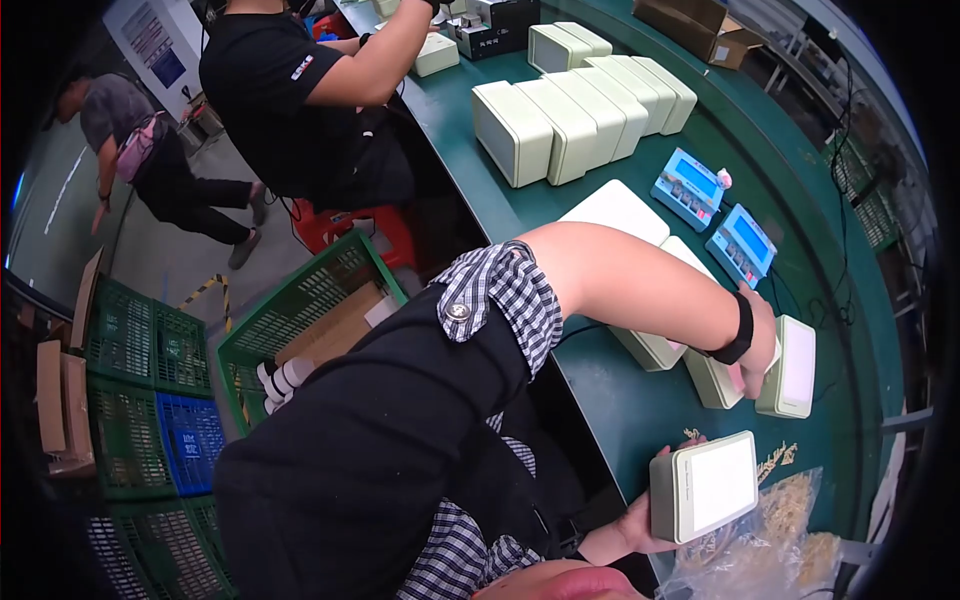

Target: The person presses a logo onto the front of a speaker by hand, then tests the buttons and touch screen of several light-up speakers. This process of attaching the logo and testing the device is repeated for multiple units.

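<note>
My left hand (762, 345), a black band at its wrist, lies across the far end of a row of cream housings. Its fingers look spread, one reaching toward the lower blue meter (742, 244), another down by a cream housing (712, 382). Whether it grips that housing is partly hidden. Just right of the hand a cream box with a pale front panel (797, 368) stands upright. Nearer me, my right hand (640, 522) is closed round the lower left side of a cream box-shaped device (704, 487), its white panel facing up. A second blue meter (690, 188) sits beyond.
A clear plastic bag of tan pieces (775, 535) lies beside the held device. Cream housings (580, 120) line the green table (600, 400). A green crate (300, 300) stands left of me. A co-worker in black (290, 100) sits farther up; another person (140, 150) walks behind.
</note>
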Demonstrator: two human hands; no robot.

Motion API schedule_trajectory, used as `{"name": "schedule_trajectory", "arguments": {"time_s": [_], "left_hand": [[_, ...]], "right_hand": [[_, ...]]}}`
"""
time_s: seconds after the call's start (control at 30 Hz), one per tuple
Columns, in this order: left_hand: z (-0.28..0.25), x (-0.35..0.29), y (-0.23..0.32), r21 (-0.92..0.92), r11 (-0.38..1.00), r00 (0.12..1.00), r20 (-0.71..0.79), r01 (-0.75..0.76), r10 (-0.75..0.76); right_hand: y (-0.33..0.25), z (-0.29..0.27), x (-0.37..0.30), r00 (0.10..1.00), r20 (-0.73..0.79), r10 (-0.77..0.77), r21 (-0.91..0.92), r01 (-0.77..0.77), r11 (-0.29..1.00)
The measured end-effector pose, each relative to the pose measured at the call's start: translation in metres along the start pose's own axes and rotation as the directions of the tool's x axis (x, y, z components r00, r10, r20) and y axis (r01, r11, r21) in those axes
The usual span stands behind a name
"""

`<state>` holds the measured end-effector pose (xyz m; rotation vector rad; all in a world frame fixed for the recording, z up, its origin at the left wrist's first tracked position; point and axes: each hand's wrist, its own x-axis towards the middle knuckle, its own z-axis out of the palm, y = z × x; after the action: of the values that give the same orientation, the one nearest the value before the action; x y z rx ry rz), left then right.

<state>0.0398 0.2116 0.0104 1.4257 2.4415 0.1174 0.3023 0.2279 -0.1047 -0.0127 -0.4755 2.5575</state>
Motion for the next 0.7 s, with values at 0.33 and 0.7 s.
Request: {"name": "schedule_trajectory", "arguments": {"time_s": [0.33, 0.7], "left_hand": [[-0.044, -0.064, -0.061, -0.983, 0.181, 0.999, 0.042, 0.038, 0.02], [0.048, -0.193, -0.051, -0.583, -0.696, 0.876, -0.46, -0.418, -0.141]], "right_hand": [[0.009, -0.007, -0.002, 0.974, -0.105, -0.203, -0.055, 0.198, 0.979], [0.003, -0.006, -0.007, 0.996, 0.021, -0.087, -0.107, 0.089, 0.99]]}}
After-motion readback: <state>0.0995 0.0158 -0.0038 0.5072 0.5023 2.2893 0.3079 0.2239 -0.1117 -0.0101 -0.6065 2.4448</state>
